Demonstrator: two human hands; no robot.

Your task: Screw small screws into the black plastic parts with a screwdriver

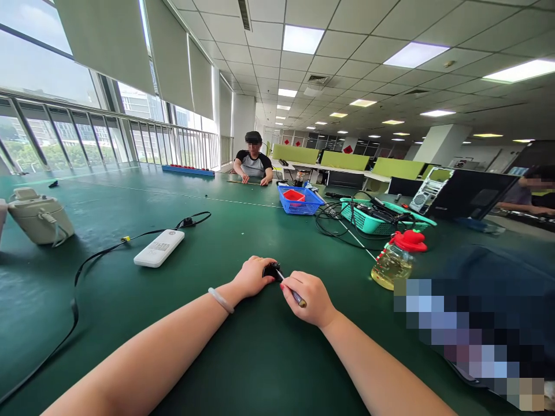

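Ceiling lights (303, 39) shine above green desk dividers (344, 160), and pale blinds (104, 43) partly cover the windows (52, 68).

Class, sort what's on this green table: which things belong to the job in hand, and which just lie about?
In use:
small black part, in the left hand
slim tool, in the right hand

Apparently just lying about:
white device
black cord
blue basket
green basket
red-lidded bottle
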